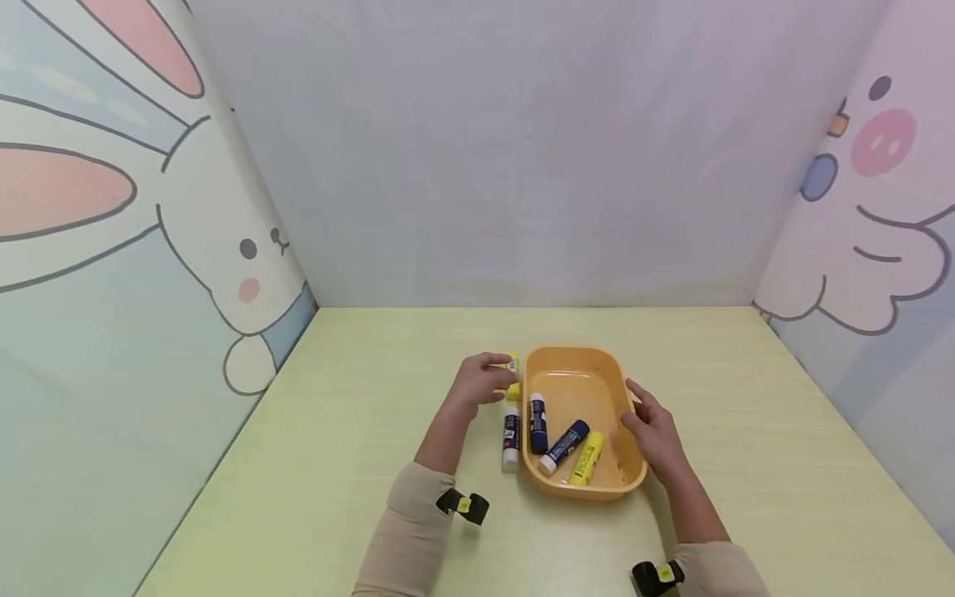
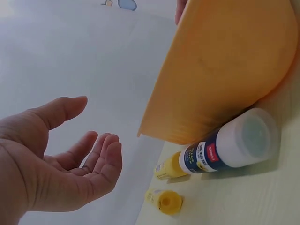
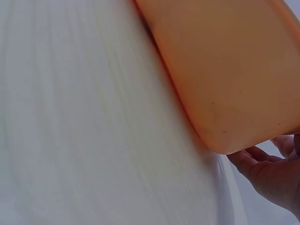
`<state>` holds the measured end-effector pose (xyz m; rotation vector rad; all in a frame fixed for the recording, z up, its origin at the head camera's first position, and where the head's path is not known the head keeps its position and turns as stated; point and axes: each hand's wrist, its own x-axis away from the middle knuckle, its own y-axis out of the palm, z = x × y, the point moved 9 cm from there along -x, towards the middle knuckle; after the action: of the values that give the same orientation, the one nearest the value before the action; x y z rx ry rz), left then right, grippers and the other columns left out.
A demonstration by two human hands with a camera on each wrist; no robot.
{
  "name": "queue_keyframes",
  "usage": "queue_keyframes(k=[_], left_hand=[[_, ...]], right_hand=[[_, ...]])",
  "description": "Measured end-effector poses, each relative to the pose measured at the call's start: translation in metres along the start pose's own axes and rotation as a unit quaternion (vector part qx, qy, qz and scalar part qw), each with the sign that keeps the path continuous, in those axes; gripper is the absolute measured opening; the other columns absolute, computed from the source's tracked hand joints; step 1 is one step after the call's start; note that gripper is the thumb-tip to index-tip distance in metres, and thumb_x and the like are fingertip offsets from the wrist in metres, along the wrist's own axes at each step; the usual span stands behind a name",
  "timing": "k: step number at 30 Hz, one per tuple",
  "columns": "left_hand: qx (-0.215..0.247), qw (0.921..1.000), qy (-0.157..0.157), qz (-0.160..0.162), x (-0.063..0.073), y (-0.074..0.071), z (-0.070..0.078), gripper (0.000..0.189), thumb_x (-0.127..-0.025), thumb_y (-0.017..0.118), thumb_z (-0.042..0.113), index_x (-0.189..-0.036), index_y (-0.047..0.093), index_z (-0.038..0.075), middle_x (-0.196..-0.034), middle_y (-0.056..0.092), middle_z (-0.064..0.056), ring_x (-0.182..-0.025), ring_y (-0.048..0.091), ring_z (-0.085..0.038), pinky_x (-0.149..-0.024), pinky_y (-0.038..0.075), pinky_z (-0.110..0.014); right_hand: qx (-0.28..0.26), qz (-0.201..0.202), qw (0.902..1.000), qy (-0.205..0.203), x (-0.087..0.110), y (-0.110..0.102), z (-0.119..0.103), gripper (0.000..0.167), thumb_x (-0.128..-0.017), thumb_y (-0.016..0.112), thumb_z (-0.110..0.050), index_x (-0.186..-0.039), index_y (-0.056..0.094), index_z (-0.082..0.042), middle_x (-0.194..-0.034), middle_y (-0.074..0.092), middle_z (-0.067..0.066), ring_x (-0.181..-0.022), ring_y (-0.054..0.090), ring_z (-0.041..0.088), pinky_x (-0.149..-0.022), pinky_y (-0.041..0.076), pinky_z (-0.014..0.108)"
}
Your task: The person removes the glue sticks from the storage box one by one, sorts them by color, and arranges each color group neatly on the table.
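Observation:
My right hand (image 1: pixel 655 429) grips the right rim of an orange plastic basin (image 1: pixel 578 356), its thumb over the edge. Inside the basin lie two navy glue sticks (image 1: pixel 538 423) and a yellow glue stick (image 1: pixel 587 458). My left hand (image 1: pixel 479 383) hovers left of the basin with fingers loosely bent and nothing in them. Partly hidden behind those fingers in the head view is yellow on the table; the left wrist view shows two yellow glue sticks (image 2: pixel 168 202) there. A navy glue stick with a white cap (image 2: pixel 253 138) lies against the basin's left side.
The pale yellow-green table (image 1: pixel 336 431) reaches back to a plain whitish wall (image 1: pixel 522 166). Side panels with a cartoon rabbit (image 1: pixel 224 274) and another cartoon animal (image 1: pixel 880 215) flank it.

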<state>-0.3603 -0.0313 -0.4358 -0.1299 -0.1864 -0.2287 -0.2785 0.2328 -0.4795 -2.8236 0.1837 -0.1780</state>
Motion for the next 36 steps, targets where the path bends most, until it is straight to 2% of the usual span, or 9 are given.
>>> queue_keyframes(k=[7,14,19,25,33,36], left_hand=[[0.003,0.9996,0.001,-0.029,0.003,0.019,0.001,0.045,-0.081,0.072,0.011,-0.122,0.057,0.0,-0.104,0.061,-0.009,-0.092,0.061,-0.03,-0.074,0.053,-0.036],[-0.025,0.9977,0.012,-0.061,0.006,0.039,0.01,0.048,-0.079,0.074,0.014,-0.122,0.058,0.001,-0.095,0.063,-0.008,-0.092,0.061,-0.033,-0.072,0.053,-0.038],[-0.038,0.9966,0.0,-0.073,0.005,0.049,0.012,0.047,-0.077,0.076,0.015,-0.119,0.06,0.003,-0.097,0.062,-0.007,-0.091,0.062,-0.032,-0.076,0.052,-0.042],[-0.063,0.993,-0.01,-0.099,0.007,0.063,0.011,0.047,-0.077,0.077,0.016,-0.12,0.06,0.004,-0.098,0.062,-0.006,-0.09,0.063,-0.029,-0.075,0.052,-0.041],[-0.058,0.9896,-0.024,-0.13,0.009,0.078,0.008,0.046,-0.077,0.077,0.013,-0.119,0.06,0.004,-0.097,0.062,-0.005,-0.085,0.063,-0.025,-0.074,0.053,-0.04],[-0.071,0.9867,-0.029,-0.143,0.008,0.085,0.007,0.049,-0.077,0.077,0.015,-0.121,0.059,0.005,-0.101,0.062,-0.005,-0.085,0.063,-0.025,-0.075,0.052,-0.042]], right_hand=[[0.001,0.0,1.0,-0.002,-0.003,-0.001,0.002,0.059,-0.095,0.041,-0.006,-0.149,0.019,-0.013,-0.138,0.033,0.032,-0.122,0.039,0.041,-0.097,0.036,0.05],[-0.001,0.0,1.0,-0.006,-0.003,-0.002,0.0,0.059,-0.095,0.042,-0.006,-0.15,0.019,-0.014,-0.139,0.031,0.032,-0.124,0.037,0.041,-0.097,0.036,0.051],[-0.001,-0.002,1.0,-0.007,-0.003,-0.002,0.001,0.06,-0.095,0.042,-0.005,-0.15,0.019,-0.014,-0.139,0.032,0.032,-0.124,0.037,0.041,-0.097,0.036,0.05],[0.006,0.0,1.0,-0.007,0.0,-0.004,0.001,0.059,-0.095,0.041,-0.005,-0.149,0.018,-0.013,-0.138,0.032,0.033,-0.123,0.038,0.042,-0.096,0.036,0.051],[0.008,-0.004,0.9999,-0.011,0.001,-0.003,0.0,0.059,-0.095,0.042,-0.005,-0.149,0.018,-0.012,-0.136,0.033,0.034,-0.121,0.04,0.042,-0.095,0.037,0.051],[0.01,-0.004,0.9999,-0.012,0.001,-0.003,-0.001,0.059,-0.095,0.042,-0.005,-0.149,0.019,-0.012,-0.136,0.034,0.034,-0.121,0.041,0.042,-0.095,0.038,0.05]])
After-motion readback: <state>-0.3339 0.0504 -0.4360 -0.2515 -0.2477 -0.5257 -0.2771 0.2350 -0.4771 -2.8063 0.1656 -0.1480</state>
